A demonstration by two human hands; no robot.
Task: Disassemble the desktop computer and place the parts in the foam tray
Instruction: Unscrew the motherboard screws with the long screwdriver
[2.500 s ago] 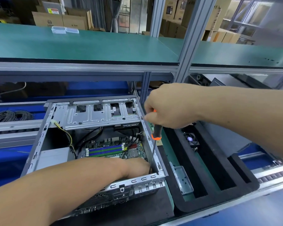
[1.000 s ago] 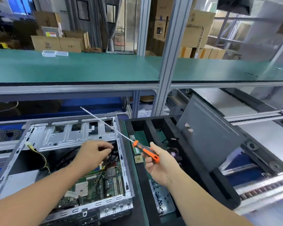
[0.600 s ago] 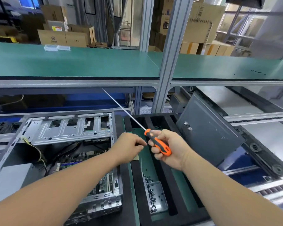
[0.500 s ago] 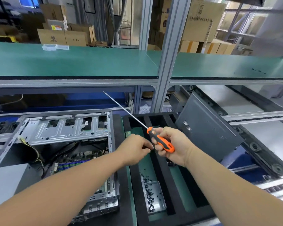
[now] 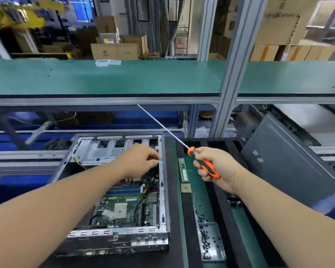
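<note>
— Gripping what w/ your right hand (image 5: 219,169)?

— My right's curled round the orange-and-black handle of the screwdriver (image 5: 204,163), centre-right of frame. Its long shaft angles up-left, tip near the edge of the green shelf (image 5: 104,78).

— And the left hand (image 5: 139,161)?

— Over the open computer case (image 5: 162,190), centre of frame, by its right wall. Fingers are bent near the wall's top edge; blurred there, so can't tell if I'm pinching anything.

— Where's the case?

— Lower-centre, lid off, motherboard (image 5: 124,206) showing inside, metal drive bracket (image 5: 108,151) across the far end.

— Foam tray?

— Black foam tray (image 5: 186,209) sits just right of the case, lower-right. RAM stick (image 5: 183,170) lies in a slot w/ a small square chip (image 5: 186,188) just below it. Metal box (image 5: 213,242) further down holds loose dark screws. Grey side panel (image 5: 290,167) leans at the tray's right side.
</note>
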